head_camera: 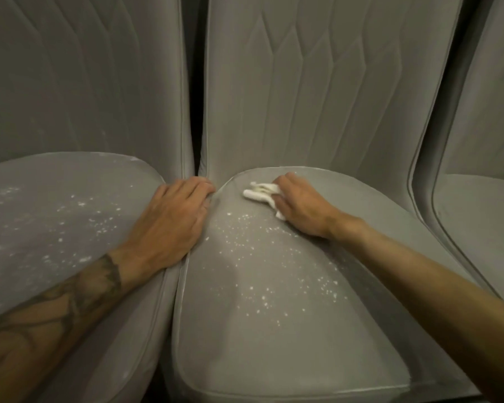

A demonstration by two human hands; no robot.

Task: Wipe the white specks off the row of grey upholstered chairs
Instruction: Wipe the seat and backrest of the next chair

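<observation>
Middle grey upholstered chair seat [274, 344]: bulk of white specks [262, 298] lies across centre, unwiped.

Left grey upholstered chair seat [56, 228]: also speckled, untouched.

Left hand [175, 219]: flat on left seat's edge, fingers relaxed, holding nothing.

Right hand [300, 207]: fingers curled on white crumpled cloth wad [259, 193], pressed at rear of middle seat.

Risks:
- Leftward stroke may drive specks into crease between seats [177, 286].
- Hard pressure may smear specks into pile.
- Small wad may load quickly and redeposit.
- Braced left forearm may pick up specks.
</observation>
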